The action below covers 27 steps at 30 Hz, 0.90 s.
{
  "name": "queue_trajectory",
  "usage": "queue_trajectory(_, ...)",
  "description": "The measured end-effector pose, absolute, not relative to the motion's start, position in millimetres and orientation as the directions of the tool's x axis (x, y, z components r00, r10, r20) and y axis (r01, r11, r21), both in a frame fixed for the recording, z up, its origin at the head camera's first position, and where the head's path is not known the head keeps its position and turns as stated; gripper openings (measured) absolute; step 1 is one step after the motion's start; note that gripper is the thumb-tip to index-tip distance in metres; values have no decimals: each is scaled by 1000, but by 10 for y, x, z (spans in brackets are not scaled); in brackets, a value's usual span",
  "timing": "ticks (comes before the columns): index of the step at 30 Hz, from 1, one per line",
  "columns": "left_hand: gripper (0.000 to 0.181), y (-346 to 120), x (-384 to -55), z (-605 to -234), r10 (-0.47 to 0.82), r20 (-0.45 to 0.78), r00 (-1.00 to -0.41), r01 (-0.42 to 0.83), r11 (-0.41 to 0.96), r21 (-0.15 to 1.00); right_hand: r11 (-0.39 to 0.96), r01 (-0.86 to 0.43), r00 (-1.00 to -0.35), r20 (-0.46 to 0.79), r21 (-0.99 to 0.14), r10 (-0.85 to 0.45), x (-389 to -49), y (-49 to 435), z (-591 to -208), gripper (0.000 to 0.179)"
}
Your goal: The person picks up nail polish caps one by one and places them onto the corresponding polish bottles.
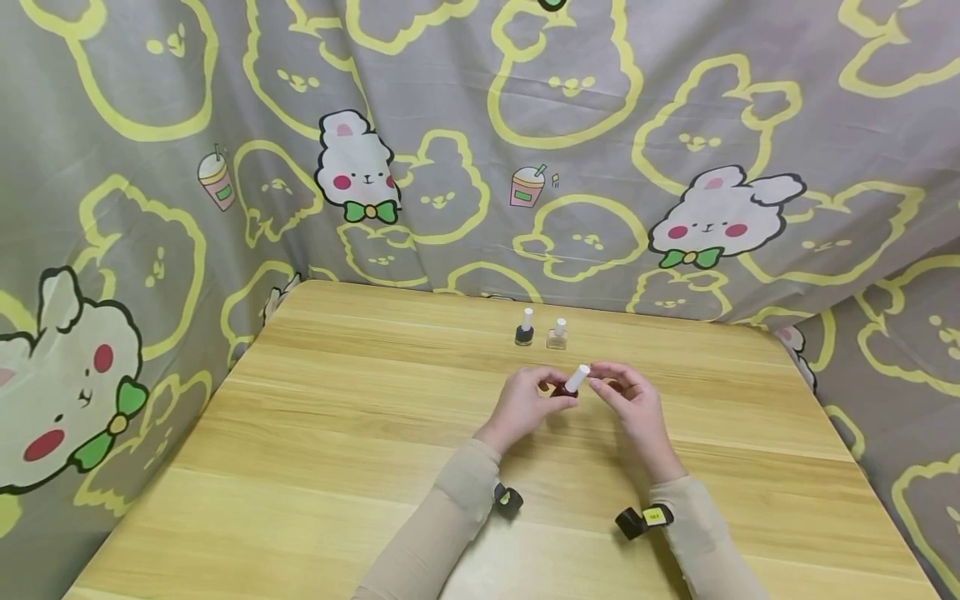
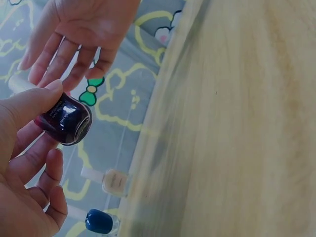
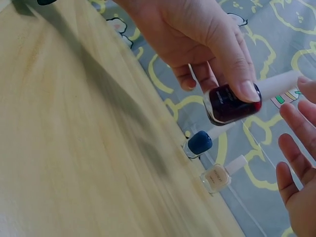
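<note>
My left hand (image 1: 527,402) holds a bottle of dark red nail polish (image 2: 66,119) between thumb and fingers, above the table. The bottle is tilted, and its long white cap (image 1: 577,377) points up and to the right. Beside the cap is my right hand (image 1: 634,403), its fingers fairly straight and spread, with the thumb (image 3: 307,88) right at the cap's end. Farther back stand two more nail polish bottles, a dark blue one (image 3: 199,143) and a pale beige one (image 3: 216,178), both upright with white caps on.
The wooden table (image 1: 300,433) has its far edge just behind the two standing bottles. A grey curtain (image 1: 450,108) with yellow outlines and rabbit faces hangs around the back and sides. Each wrist wears a small black camera (image 1: 508,500).
</note>
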<state>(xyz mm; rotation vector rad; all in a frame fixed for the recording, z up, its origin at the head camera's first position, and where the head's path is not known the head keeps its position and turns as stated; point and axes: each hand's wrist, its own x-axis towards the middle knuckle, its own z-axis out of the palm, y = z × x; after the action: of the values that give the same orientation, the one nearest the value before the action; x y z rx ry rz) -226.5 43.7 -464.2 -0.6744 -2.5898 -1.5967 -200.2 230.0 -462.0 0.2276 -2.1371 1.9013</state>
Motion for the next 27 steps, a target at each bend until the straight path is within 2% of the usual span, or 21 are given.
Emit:
queue_trajectory(10,25,355,-2314,-4617,293,186,-938,297,400,867,127,-267,-956,279,-955,85,-1993,2397,-4583,31)
queue_trajectory(19,25,230,-2412,-4619,245,231,-941,310,360,880,133,-244,-956,261,-961,132,-1994,2452,-4528,32)
queue_trajectory(27,26,54,-2499,-4631,174,224,-959,274,357,893,31,-266,-948,268,-963,170,-2019,2516,-4488,28)
